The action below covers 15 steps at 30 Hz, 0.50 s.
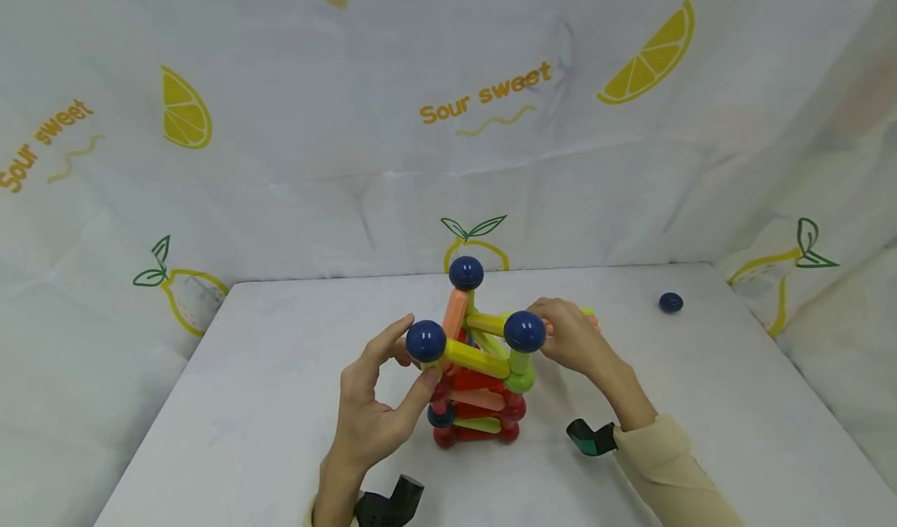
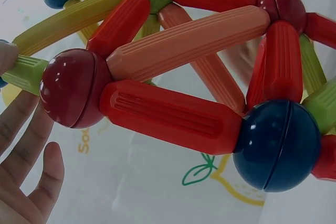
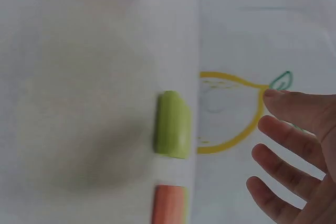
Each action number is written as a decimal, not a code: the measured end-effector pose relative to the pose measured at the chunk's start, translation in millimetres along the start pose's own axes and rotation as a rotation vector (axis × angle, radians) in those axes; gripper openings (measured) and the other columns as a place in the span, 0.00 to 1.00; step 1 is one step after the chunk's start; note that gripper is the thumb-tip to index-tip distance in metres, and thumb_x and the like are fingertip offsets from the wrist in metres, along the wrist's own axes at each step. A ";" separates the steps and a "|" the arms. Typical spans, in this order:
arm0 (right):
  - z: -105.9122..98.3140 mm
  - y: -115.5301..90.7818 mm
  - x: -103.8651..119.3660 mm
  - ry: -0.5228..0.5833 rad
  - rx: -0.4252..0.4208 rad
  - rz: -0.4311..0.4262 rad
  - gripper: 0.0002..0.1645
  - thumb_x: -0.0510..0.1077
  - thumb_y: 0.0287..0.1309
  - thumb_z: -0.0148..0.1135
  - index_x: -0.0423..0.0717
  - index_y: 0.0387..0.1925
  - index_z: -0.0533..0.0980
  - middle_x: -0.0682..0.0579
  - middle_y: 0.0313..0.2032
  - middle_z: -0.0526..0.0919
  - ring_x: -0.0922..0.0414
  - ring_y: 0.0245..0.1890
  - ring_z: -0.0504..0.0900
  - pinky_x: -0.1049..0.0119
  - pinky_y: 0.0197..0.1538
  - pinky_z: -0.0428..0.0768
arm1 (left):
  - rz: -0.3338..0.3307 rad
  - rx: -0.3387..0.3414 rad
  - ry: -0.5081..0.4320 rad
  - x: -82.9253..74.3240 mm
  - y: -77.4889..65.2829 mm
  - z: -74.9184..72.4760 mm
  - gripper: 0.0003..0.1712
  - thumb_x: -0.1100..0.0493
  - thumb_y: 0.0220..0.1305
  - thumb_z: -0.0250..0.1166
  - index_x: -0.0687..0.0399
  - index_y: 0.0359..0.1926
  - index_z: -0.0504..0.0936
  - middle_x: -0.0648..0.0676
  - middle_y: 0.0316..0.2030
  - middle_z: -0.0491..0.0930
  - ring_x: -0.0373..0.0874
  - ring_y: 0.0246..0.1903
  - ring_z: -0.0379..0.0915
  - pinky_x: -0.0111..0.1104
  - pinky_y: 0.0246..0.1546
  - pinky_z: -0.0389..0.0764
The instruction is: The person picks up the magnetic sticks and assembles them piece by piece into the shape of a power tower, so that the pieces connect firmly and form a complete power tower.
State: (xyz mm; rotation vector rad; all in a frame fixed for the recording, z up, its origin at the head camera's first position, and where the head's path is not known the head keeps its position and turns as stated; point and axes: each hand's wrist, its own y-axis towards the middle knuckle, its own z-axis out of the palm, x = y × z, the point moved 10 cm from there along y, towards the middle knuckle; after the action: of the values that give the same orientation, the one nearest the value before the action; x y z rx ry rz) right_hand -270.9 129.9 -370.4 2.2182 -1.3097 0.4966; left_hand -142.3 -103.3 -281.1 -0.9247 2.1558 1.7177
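Observation:
A tower of colored sticks and balls (image 1: 478,381), like a magnetic building set, stands in the middle of the table. Blue balls top its upper corners, with yellow sticks running between them. My left hand (image 1: 378,406) pinches a short light-green stick (image 2: 27,72) on the tower's left side, just below the upper left blue ball (image 1: 426,341). Red, orange and green sticks fill the lower levels. To the tower's right, my right hand (image 1: 571,339) reaches past it. In the right wrist view its fingers are spread, slightly bent, with nothing between them.
A loose green stick (image 3: 173,124) and an orange stick (image 3: 169,204) lie on the table beyond the right hand. One dark blue ball (image 1: 670,303) lies near the back right corner. White cloth with lemon prints (image 1: 392,138) hangs behind the table (image 1: 245,402).

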 end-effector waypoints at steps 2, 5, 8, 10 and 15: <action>19.2 2.4 -10.1 -0.055 0.053 0.037 0.05 0.34 0.56 0.71 0.41 0.36 0.85 0.48 0.34 0.87 0.51 0.38 0.83 0.44 0.54 0.83 | -0.003 0.002 -0.009 0.7 -0.2 0.2 0.33 0.66 0.60 0.71 0.61 0.66 0.74 0.55 0.36 0.87 0.42 0.35 0.75 0.31 0.42 0.78; 39.0 2.7 -22.9 -0.100 0.098 0.102 0.02 0.36 0.59 0.68 0.43 0.32 0.81 0.50 0.29 0.83 0.52 0.37 0.80 0.42 0.62 0.79 | 0.007 0.002 -0.020 0.9 -0.4 0.6 0.33 0.66 0.60 0.71 0.61 0.66 0.74 0.55 0.36 0.88 0.43 0.35 0.76 0.31 0.41 0.78; 47.6 1.8 -29.5 -0.083 0.099 0.143 0.04 0.37 0.59 0.67 0.42 0.31 0.79 0.50 0.30 0.81 0.51 0.38 0.79 0.38 0.68 0.72 | 0.013 0.003 -0.029 1.0 -0.4 0.8 0.33 0.66 0.60 0.71 0.61 0.66 0.74 0.55 0.36 0.88 0.42 0.35 0.76 0.31 0.41 0.78; 49.7 1.5 -31.9 -0.066 0.092 0.173 0.03 0.37 0.59 0.66 0.41 0.32 0.78 0.48 0.32 0.80 0.50 0.38 0.77 0.38 0.68 0.72 | 0.010 0.005 -0.026 1.3 -0.4 0.7 0.34 0.68 0.58 0.71 0.61 0.67 0.74 0.55 0.36 0.88 0.42 0.35 0.76 0.30 0.41 0.78; 51.7 1.4 -32.1 -0.055 0.090 0.196 0.06 0.34 0.59 0.65 0.37 0.38 0.79 0.44 0.36 0.80 0.49 0.39 0.75 0.40 0.65 0.75 | 0.002 0.012 -0.018 1.6 0.0 0.4 0.37 0.71 0.54 0.71 0.60 0.67 0.74 0.55 0.37 0.88 0.41 0.35 0.76 0.30 0.42 0.79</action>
State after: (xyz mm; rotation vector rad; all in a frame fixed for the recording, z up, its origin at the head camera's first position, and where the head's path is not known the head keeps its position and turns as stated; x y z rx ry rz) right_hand -284.4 120.8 -429.1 2.2000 -1.5725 0.5804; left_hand -143.7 -103.4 -282.1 -0.9015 2.1538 1.7052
